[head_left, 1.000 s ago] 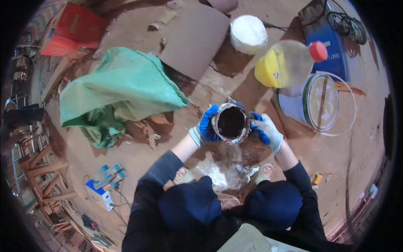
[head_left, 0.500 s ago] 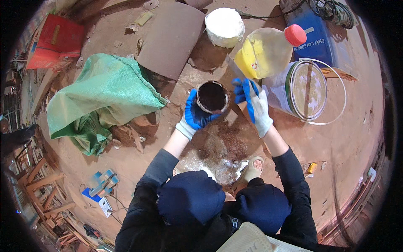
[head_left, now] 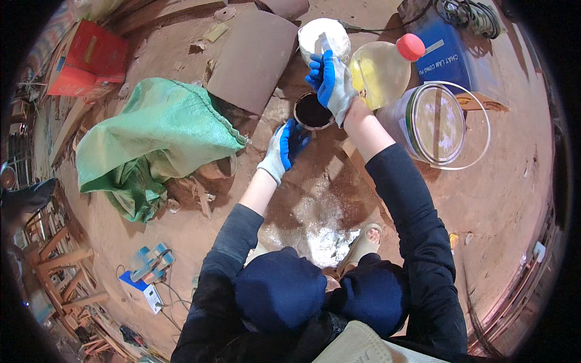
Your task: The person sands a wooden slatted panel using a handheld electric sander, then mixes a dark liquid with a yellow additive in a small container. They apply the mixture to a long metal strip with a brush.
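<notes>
My left hand, in a grey glove with a blue palm, grips a small round cup by its side. The cup's inside looks dark; whether anything lies in it I cannot tell. My right hand, gloved the same way, is closed around a flat-bladed scraper. Its blade is over the round white tub, which looks full of white material. Most of the scraper's handle is hidden by my fingers. Beside my right hand stands a clear jug with a red cap and a yellow label.
Right of the jug lies a lidded bucket with a wire handle, below a blue box. A curved brown sheet and a green sack are to the left. A red box stands farther left. A corded power tool sits lower left.
My right hand has moved up and forward with the scraper, from beside the cup to the white tub. My left hand and the cup have shifted slightly forward.
</notes>
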A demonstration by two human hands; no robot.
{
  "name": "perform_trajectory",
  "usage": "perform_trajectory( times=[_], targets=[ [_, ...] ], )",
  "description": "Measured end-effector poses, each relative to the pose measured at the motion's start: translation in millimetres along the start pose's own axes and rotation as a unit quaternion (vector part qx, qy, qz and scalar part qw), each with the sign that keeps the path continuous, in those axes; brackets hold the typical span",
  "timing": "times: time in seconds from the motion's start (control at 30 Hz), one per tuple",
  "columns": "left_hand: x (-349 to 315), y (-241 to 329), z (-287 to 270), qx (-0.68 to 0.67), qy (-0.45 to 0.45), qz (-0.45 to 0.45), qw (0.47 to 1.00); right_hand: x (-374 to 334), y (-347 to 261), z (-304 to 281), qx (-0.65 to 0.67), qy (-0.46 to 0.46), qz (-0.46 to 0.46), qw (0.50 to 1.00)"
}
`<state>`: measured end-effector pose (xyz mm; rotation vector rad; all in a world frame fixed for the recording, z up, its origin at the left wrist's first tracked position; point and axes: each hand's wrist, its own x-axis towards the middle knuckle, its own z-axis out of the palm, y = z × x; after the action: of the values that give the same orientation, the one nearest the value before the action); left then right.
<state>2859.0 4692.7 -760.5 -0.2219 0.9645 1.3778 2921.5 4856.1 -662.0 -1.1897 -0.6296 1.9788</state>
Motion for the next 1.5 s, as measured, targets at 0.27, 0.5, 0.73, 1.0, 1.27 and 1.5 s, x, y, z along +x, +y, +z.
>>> perform_trajectory(
  times=[0.27,0.5,0.73,1.0,1.27,1.5],
  targets=[
    [-35.7,16.5,49.2,0.434,0.059,0.205,0.875,26.0,-0.6,-18.0,0.139,-0.092,-0.009,0.986],
    [-91.4,63.3,81.0,0.423,0.049,0.458,0.78,-129.7,-28.3,-42.3,0.0,-0.068,0.016,0.998],
    [-92.9,109.0,258.3,0.655,-0.254,0.649,0.291,-111.3,12.3,-104.1,-0.382,0.145,-0.388,0.827],
    [-108.7,101.4,273.1,0.718,-0.327,0.576,0.213,-65.8,18.3,-118.8,-0.215,0.138,-0.358,0.898],
    [-187.0,138.3,262.0,0.747,-0.398,0.525,0.083,-212.8,-27.0,-173.9,-0.465,-0.039,-0.492,0.735],
    [-204.7,99.4,219.8,0.924,-0.121,0.297,0.208,-255.1,-11.1,-174.2,-0.556,-0.039,-0.46,0.691]
  ],
)
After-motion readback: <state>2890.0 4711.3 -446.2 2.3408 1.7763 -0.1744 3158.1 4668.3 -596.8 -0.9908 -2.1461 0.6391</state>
